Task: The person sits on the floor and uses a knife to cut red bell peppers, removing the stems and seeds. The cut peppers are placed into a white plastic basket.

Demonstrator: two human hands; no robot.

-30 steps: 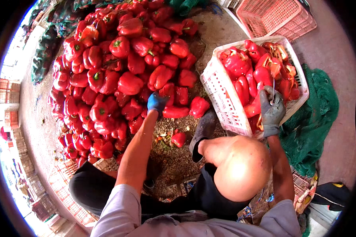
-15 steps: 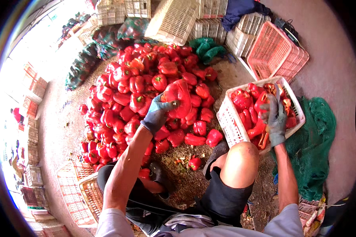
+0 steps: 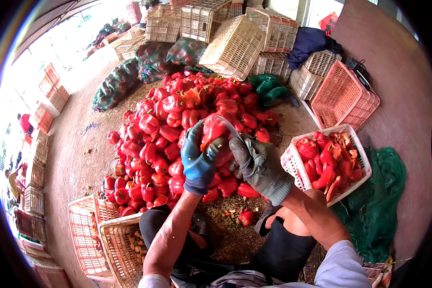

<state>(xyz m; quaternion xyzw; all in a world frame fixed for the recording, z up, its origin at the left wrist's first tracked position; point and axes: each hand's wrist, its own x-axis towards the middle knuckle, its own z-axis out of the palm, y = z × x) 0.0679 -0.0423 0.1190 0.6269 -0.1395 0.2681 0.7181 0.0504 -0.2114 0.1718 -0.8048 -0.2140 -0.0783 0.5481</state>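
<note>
In front of me, above the pepper heap (image 3: 151, 125), both gloved hands come together at one red bell pepper (image 3: 213, 130). My left hand (image 3: 199, 161), in a blue and grey glove, wraps round it from the left. My right hand (image 3: 261, 165), in a dark grey glove, is closed on a knife (image 3: 233, 126), whose thin curved grey blade lies against the pepper's upper right side. The knife's handle is hidden in the fist. Off to the right, a white crate (image 3: 293, 165) holds cut red peppers (image 3: 327, 158), some showing orange insides.
A green net (image 3: 377, 206) lies beside the white crate. An empty pink crate (image 3: 343, 98) leans behind it. Beige crates (image 3: 235, 48) and net sacks (image 3: 117, 84) line the heap's far side. More crates (image 3: 122, 247) stand by my left knee, one holding scraps.
My right hand has moved left from the white crate to the pepper in my left hand, bringing the knife against it. The view has shifted, showing more of the far side.
</note>
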